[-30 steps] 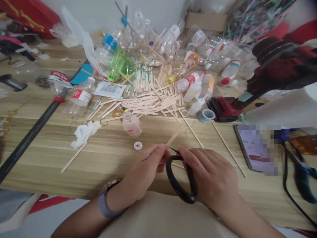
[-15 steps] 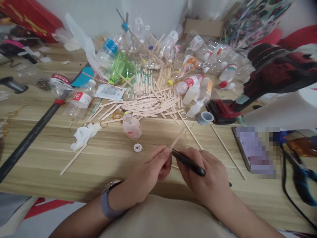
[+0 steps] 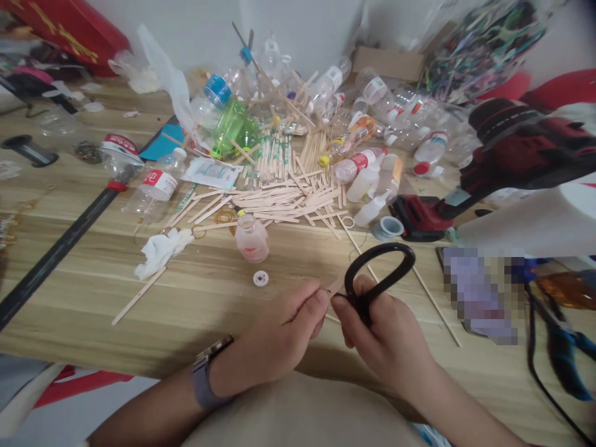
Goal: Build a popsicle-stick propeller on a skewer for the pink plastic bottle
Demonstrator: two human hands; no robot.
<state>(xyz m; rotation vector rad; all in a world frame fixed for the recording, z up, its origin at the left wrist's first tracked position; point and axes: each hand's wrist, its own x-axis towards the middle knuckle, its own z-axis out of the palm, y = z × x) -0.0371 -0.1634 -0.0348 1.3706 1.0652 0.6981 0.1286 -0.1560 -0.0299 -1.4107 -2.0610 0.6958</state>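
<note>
My left hand [image 3: 288, 323], with a watch on its wrist, is closed in a pinch on a flat wooden craft stick [image 3: 337, 284]. Much of the stick is hidden by the fingers and by the tool beside it. In my right hand [image 3: 393, 332] are black-handled scissors [image 3: 361, 304], one loop standing up above the thumb. Their blades are mostly hidden between the two hands, close to the left fingertips. Beyond my hands stand a small open bottle with pinkish contents [image 3: 252, 239] and, lying flat, a round white cap [image 3: 261, 278].
Loose craft sticks [image 3: 279, 203] lie piled mid-table, before many plastic bottles [image 3: 235, 127]. A red and black power tool [image 3: 526, 149] stands at right, near a phone [image 3: 479, 298] and blue-handled pliers [image 3: 565, 360]. A dark pole [image 3: 60, 248] crosses the left side; crumpled tissue [image 3: 161, 253] lies nearby.
My right hand has turned the scissors, so a handle loop now points up where the handle lay low across the hand. The craft stick shows less. The view has shifted slightly.
</note>
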